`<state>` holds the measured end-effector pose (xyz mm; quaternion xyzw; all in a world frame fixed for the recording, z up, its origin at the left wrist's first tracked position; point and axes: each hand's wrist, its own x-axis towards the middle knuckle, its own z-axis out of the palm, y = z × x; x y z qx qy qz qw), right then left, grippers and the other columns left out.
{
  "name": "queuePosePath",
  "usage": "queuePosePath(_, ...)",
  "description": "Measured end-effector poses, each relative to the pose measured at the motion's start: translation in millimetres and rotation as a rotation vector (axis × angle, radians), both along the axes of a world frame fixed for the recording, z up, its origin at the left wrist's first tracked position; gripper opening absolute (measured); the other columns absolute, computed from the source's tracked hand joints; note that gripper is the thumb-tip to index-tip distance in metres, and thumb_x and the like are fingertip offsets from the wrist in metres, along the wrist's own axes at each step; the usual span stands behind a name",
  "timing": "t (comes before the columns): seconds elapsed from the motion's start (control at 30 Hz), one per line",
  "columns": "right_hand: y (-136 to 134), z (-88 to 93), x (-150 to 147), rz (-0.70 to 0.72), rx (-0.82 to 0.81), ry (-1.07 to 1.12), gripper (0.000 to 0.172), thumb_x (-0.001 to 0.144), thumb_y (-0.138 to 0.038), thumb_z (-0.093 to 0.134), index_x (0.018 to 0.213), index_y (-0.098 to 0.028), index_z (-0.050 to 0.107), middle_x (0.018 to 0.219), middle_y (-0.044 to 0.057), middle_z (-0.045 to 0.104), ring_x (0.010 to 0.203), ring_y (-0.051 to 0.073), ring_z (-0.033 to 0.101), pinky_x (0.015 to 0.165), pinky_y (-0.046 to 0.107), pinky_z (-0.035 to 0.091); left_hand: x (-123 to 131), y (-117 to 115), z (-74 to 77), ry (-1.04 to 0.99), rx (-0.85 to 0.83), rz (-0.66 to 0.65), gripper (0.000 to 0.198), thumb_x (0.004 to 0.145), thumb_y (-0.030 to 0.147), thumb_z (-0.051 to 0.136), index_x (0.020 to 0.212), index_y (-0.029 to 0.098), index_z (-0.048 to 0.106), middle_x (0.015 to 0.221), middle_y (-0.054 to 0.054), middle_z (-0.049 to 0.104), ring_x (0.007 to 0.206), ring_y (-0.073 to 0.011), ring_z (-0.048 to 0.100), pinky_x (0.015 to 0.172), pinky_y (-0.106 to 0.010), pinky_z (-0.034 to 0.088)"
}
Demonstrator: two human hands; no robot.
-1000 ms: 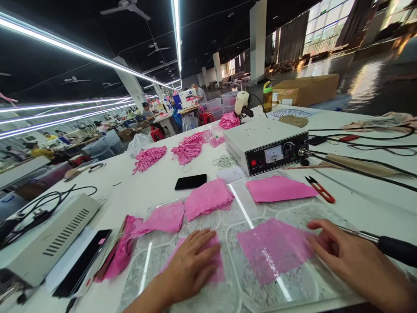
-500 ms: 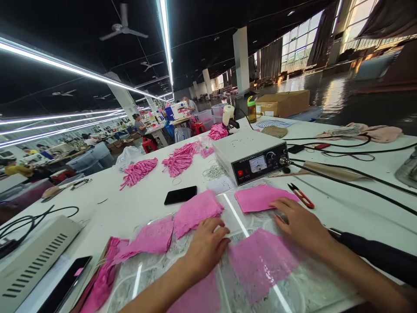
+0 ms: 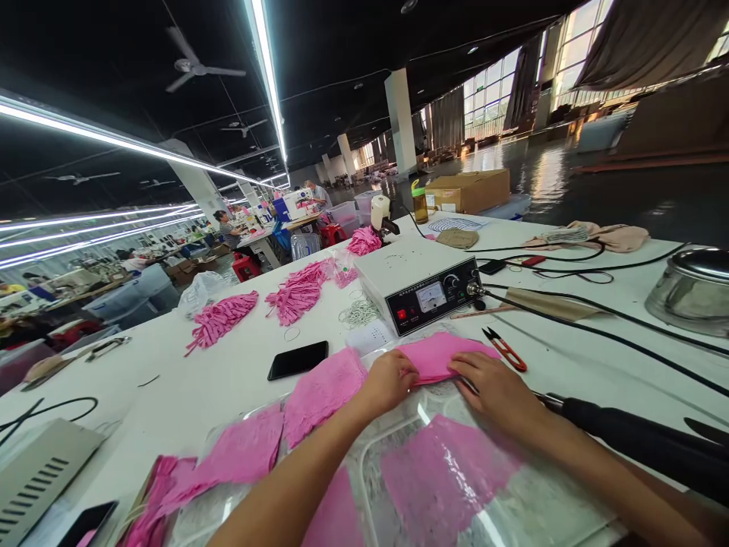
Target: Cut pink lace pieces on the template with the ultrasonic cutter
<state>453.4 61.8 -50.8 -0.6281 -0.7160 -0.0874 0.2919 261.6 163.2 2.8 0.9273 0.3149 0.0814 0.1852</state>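
Note:
Both my hands rest on a stack of pink fabric pieces (image 3: pixel 441 354) at the far edge of a clear plastic sheet (image 3: pixel 535 501). My left hand (image 3: pixel 389 380) curls its fingers over the stack's left edge. My right hand (image 3: pixel 494 387) pinches its near right edge. Another pink fabric piece (image 3: pixel 444 479) lies under the plastic just in front of me. More pink lace pieces (image 3: pixel 322 391) lie to the left. A black-handled tool (image 3: pixel 638 441) lies along my right forearm.
A white control box with a dial (image 3: pixel 421 285) stands just beyond the stack, with red snips (image 3: pixel 504 349) to its right and cables running right. A black phone (image 3: pixel 298 359), pink strip bundles (image 3: pixel 219 319), a metal pot (image 3: pixel 689 289) and a grey machine (image 3: pixel 39 471) are also on the table.
Both hands moved forward from the near fabric pieces under the plastic to the far pink stack and closed on its edges. The view has tilted up and shifted right.

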Motion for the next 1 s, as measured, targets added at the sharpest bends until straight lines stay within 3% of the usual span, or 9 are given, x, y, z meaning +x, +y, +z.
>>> queuePosePath(0.6,-1,12.4,-8,-0.026,0.076,0.017,0.023,0.085,-0.011,0.052,0.093,-0.016,0.073,0.098,0.01,0.073,0.09,0.026,0.069,0.077,0.04,0.057,3,8,10.6,0.037,-0.214,0.103,0.028,0.095,0.034,0.058,0.116,0.015,0.059,0.114,-0.008,0.061,0.096,-0.0198,0.063,0.083,-0.039,0.055)
queuePosePath(0.87,6,9.1,-9,-0.081,0.136,0.038,0.02,0.086,-0.012,0.051,0.091,-0.016,0.07,0.097,0.01,0.071,0.091,0.025,0.065,0.08,0.04,0.053,2,8,16.9,-0.081,-0.098,0.076,0.025,0.095,0.033,0.058,0.11,0.014,0.061,0.108,-0.007,0.064,0.093,-0.0182,0.064,0.082,-0.038,0.055)
queuePosePath(1.0,7,14.5,-8,-0.086,0.135,0.057,0.019,0.088,-0.013,0.049,0.082,-0.017,0.067,0.087,0.009,0.068,0.085,0.025,0.062,0.079,0.04,0.05,-1,5,27.1,-0.183,0.0,0.039,0.011,0.093,0.023,0.06,0.092,0.014,0.066,0.099,-0.005,0.066,0.091,-0.017,0.063,0.087,-0.037,0.051)
